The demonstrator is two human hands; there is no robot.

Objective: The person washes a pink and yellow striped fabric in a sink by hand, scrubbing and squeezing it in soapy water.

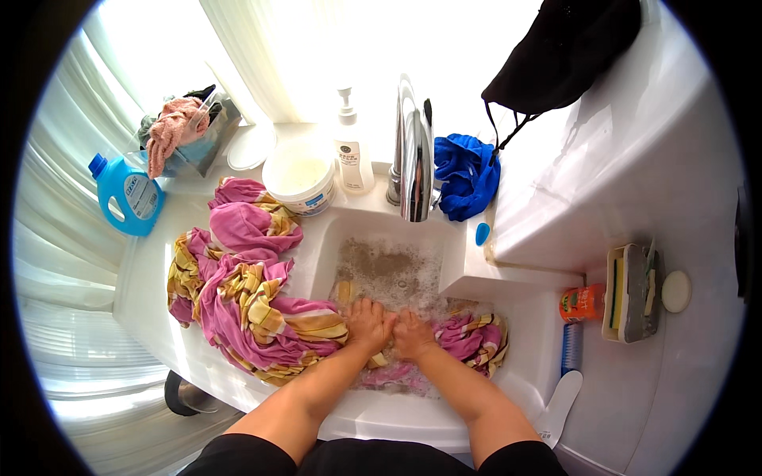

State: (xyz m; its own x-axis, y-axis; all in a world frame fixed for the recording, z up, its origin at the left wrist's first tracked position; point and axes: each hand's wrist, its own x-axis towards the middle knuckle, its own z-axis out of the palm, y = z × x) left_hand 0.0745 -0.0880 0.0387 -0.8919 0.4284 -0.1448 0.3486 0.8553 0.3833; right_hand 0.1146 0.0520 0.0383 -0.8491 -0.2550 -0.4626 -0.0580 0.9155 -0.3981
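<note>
My left hand (368,325) and my right hand (411,333) meet knuckle to knuckle over the near part of a white sink basin (456,397). Both are closed on a wet pink and yellow plaid cloth (467,341), though the fingertips and the gripped part are hidden. Part of the cloth lies in murky, sudsy water (381,270) right of my hands. A large bunched length of the same fabric (254,309) rests on the counter to the left. A small yellowish block (345,292), possibly soap, sits just beyond my left hand.
A chrome faucet (414,159) rises behind the basin, between a pump bottle (351,155) and a blue cloth (464,176). A white tub (300,181) and a blue detergent jug (127,197) stand left. At right are an orange container (582,303), a blue brush (571,347) and a sponge holder (635,293).
</note>
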